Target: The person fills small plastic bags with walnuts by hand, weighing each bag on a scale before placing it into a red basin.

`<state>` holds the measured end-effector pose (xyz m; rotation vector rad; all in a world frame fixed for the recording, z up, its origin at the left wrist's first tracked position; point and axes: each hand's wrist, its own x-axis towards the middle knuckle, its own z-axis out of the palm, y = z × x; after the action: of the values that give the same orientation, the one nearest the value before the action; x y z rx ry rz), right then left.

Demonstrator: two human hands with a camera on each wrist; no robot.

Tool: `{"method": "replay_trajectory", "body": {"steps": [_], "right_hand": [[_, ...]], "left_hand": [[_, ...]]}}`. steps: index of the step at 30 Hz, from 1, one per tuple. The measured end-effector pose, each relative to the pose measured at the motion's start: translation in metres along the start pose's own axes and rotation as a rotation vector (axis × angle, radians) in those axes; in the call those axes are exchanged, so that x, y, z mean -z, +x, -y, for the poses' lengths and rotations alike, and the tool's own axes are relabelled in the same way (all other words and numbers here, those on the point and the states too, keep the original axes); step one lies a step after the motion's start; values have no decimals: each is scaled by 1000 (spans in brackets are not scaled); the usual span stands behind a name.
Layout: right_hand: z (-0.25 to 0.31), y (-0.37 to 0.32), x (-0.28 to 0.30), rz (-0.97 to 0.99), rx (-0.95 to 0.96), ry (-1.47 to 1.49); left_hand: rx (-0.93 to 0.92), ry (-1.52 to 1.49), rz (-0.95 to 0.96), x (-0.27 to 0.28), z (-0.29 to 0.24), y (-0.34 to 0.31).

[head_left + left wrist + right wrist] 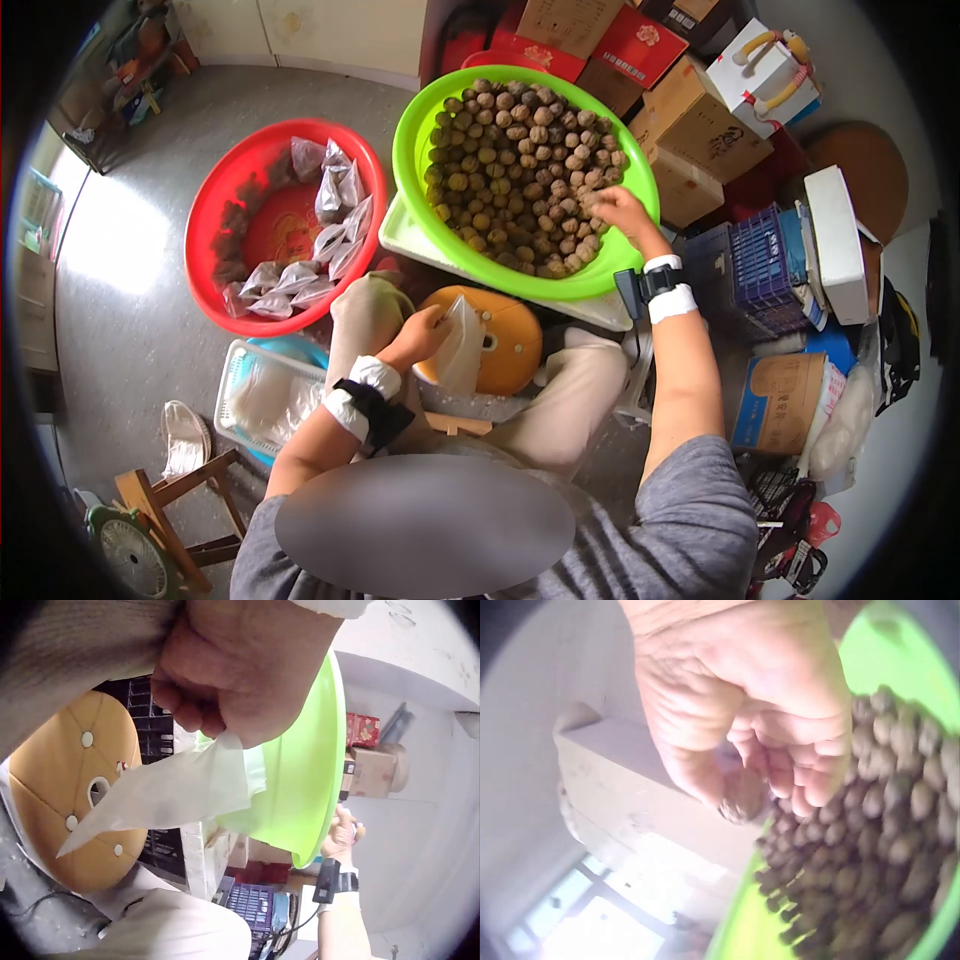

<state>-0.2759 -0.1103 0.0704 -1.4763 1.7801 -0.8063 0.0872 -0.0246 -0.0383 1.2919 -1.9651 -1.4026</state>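
My left hand (418, 338) grips the top of a translucent plastic bag (461, 345), which hangs down over an orange cushioned stool (513, 345) between the knees. In the left wrist view the bag (180, 787) looks flat and thin, its tip trailing to one side. At the right rim of a bright green basin (408, 165), my right hand (628, 214) is above a heap of walnuts (520, 150). The right wrist view shows its thumb and fingers pinching one walnut (742, 796) above the others.
A red basin (200, 200) holds several filled bags (330, 240). Below it stands a white basket (232, 395) with clear plastic bags. Cardboard boxes (700, 125), a blue crate (765, 255) and another carton (785, 405) line the right. A wooden frame (145, 500) stands at lower left.
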Motion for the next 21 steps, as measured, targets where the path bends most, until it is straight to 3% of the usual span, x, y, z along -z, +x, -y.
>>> {"method": "replay_trajectory", "body": {"steps": [2,3,7,8,10,13,14,16,21], "right_hand": [[47,-43,-14,221,-4,812],[58,-61,-27,334,64,1010],[88,-127,-94,475,-52,1340],[96,-141,-109,466,-166,1325],[91,-151,-145,463,-136,1202],[72,-157,-186,337,-42,633],[59,-157,-199,332,-2,520],[29,-152,-224,148,368,239],[37,-167,-212,122,467,-307]], "left_hand": [[-7,2,-11,-3,1,-1],[-33,17,-22,-4,2,0],[-44,17,-24,-8,0,-2],[-46,25,-24,-9,0,-2],[-53,36,-23,-12,1,-2],[-103,-97,-36,-17,10,-4],[-72,-82,-31,-16,9,-5],[-11,-52,-25,-8,-4,-9],[-4,-49,-80,-3,2,-10]]}}
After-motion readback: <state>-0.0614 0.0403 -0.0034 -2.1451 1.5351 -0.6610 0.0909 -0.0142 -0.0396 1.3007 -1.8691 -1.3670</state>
